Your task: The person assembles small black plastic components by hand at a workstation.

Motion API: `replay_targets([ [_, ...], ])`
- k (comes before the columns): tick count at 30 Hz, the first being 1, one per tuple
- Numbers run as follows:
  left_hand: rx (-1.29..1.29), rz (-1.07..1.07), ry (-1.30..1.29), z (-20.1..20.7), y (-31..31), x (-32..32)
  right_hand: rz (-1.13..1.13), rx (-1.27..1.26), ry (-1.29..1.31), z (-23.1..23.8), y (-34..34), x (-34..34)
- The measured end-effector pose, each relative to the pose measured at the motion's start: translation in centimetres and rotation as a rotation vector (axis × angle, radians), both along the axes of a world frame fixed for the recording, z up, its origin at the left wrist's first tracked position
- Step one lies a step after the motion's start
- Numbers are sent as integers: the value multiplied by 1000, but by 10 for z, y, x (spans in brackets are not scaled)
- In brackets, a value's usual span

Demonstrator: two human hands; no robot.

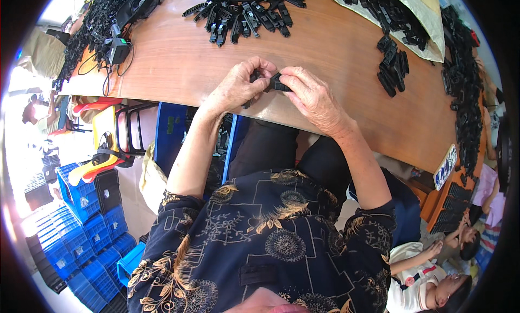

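Both of my hands meet over the near edge of the wooden table (pixel 325 53). My left hand (pixel 241 85) is closed on a small black plastic part (pixel 254 76), partly hidden by the fingers. My right hand (pixel 315 96) pinches another dark piece, a black plastic part (pixel 278 83), between thumb and fingers. The fingertips of the two hands are close together, and I cannot tell whether the parts touch. Beyond my hands lies a pile of long black plastic parts (pixel 249 17).
At the far right a pale sack (pixel 433 20) spills black parts beside a small heap (pixel 392 66). More black parts (pixel 86 34) are heaped at the left, near a black box with a cable (pixel 118 51). Blue crates (pixel 81 248) stand at lower left. Other people sit at right.
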State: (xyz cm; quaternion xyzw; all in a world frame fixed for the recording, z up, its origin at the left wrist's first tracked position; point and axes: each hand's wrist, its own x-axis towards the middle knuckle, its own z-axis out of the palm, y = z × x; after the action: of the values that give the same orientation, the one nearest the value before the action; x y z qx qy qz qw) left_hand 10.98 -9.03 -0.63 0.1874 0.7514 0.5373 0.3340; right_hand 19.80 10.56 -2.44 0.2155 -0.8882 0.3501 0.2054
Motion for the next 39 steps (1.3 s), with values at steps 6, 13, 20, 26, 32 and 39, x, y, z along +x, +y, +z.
replay_targets([
  [6, 81, 116, -71, -2, 2, 1, -51, -16, -38, -17, -8, 6],
  [13, 469, 291, -291, -19, 17, 23, -332, -268, -39, -18, -29, 4],
  [20, 617, 437, -181, -34, 31, 42, -341, -355, -102, -7, -45, 3],
  [26, 667, 425, -285, -19, -3, 37, -165, -520, -445, 3, -38, 6],
  [32, 665, 448, -222, -13, -25, 41, -68, -610, -766, 11, -59, 1],
  [39, 608, 575, -303, -9, -65, 56, -58, -420, -605, 7, -98, 1],
])
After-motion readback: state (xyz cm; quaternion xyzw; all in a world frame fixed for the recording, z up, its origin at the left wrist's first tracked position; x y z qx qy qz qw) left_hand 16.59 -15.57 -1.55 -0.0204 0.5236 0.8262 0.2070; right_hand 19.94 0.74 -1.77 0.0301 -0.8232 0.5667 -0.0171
